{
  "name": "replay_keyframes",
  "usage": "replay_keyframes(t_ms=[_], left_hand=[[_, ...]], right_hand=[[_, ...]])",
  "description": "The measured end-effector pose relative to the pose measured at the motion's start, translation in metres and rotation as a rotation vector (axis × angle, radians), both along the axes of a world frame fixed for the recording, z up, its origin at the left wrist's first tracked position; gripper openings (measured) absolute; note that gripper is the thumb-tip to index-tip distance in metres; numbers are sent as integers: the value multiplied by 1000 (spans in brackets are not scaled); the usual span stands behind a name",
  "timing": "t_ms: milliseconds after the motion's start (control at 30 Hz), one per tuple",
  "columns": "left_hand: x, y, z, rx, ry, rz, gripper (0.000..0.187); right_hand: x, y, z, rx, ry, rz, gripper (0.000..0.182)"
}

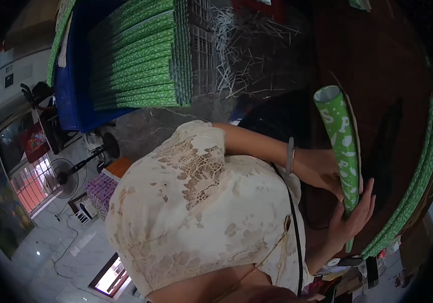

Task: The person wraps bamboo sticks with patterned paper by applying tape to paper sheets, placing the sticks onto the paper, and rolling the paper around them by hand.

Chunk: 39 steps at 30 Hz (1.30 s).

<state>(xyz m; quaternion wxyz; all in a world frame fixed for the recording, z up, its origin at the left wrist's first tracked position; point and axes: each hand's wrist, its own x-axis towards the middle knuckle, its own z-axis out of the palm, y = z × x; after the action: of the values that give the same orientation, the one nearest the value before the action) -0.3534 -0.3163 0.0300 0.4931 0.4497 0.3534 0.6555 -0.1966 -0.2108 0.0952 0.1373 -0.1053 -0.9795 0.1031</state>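
Note:
A green paper cone (pixel 338 132) with white lettering and spots stands out between my hands, its round open mouth at the top and its narrow tip lower down. My left hand (pixel 320 170), below a wrist with a bangle, closes around the cone's middle, some fingers hidden behind it. Lower down, my right hand (pixel 354 216) holds the narrow end, with thumb on one side and fairly straight fingers on the other. A thin pale edge of paper runs along the cone's far side.
A brown table (pixel 378 65) lies under my hands. Along its far side lie long green printed paper pieces (pixel 411 194). A blue bin (pixel 70 96) holds stacked green cones (pixel 135 65). Shredded paper (pixel 231 50) litters the floor near a grey crate (pixel 202 48); a fan (pixel 63 178) stands farther off.

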Motion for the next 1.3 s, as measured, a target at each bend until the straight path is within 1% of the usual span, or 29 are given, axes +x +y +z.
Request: replay_keyframes(t_ms=[33, 67, 100, 167, 233, 267, 300, 333, 400, 467, 533, 600, 633, 700, 733, 800, 867, 900, 933, 967, 1033, 1167, 1233, 1267, 1300], left_hand=[[5, 0, -4, -14, -32, -4, 37], [6, 2, -9, 68, -39, 65, 39], [4, -1, -9, 57, -47, 75, 39], [-3, -6, -5, -43, -13, 26, 42], [-10, -12, -9, -28, 147, 239, 31], [-22, -20, -9, -142, 163, 153, 32], [-33, -32, -5, -248, 106, 224, 31], [-43, -45, -4, -354, 50, 296, 30], [-53, -75, -12, -531, -341, 560, 29], [-62, -114, -48, -725, -134, 898, 30], [-57, -166, -117, -1099, 293, 1177, 30], [-40, -227, -184, -1553, 1059, 954, 43], [-34, -250, -203, -1553, 1060, 949, 43], [-24, -291, -230, -1903, 1400, 513, 55], [-19, -312, -244, -1901, 1400, 505, 55], [-13, -348, -265, -2182, 1389, 182, 60], [-10, -374, -275, -2203, 1397, 211, 60], [-9, -379, -276, -2229, 1397, 243, 61], [-15, -365, -257, -2288, 1354, 95, 61], [-16, -361, -252, -2287, 1356, 91, 61], [-17, -355, -247, -2359, 1461, -119, 61], [-19, -345, -251, -2353, 1436, -129, 61], [-21, -350, -261, -2249, 1547, -307, 62], [-22, -355, -267, -2247, 1547, -307, 62], [-24, -359, -270, -2289, 1490, -305, 63]], right_hand=[[1, 0, 0, -46, -66, -21, 42], [0, 1, -2, -89, -126, -39, 41], [0, 0, -6, -130, -76, -23, 41], [7, 3, -14, -117, -90, -17, 41], [9, 4, -20, -105, -102, -24, 41], [6, 4, -20, -112, -120, -66, 40], [4, 6, -17, -115, -140, -110, 40], [3, 9, -18, -120, -122, -92, 39], [1, 10, -26, -107, -91, -76, 39], [-2, 13, -34, -94, -54, -53, 39], [-1, 11, -40, -63, -6, -78, 38], [-5, 12, -42, -62, -10, -97, 38], [-7, 12, -43, -54, -6, -123, 38], [-7, 15, -44, -61, -28, -127, 38], [-6, 16, -43, -68, -49, -127, 38], [-7, 14, -40, -84, -65, -134, 38], [-8, 13, -40, -101, -80, -145, 38], [-6, 14, -40, -103, -72, -139, 38], [-6, 15, -41, -106, -62, -131, 38], [-6, 15, -42, -108, -65, -133, 38], [-4, 13, -43, -77, -22, -119, 38], [-3, 13, -42, -94, -93, -188, 38], [-2, 11, -40, -105, -105, -203, 38], [-2, 12, -41, -104, -105, -203, 38], [-2, 13, -42, -91, -94, -189, 38]])
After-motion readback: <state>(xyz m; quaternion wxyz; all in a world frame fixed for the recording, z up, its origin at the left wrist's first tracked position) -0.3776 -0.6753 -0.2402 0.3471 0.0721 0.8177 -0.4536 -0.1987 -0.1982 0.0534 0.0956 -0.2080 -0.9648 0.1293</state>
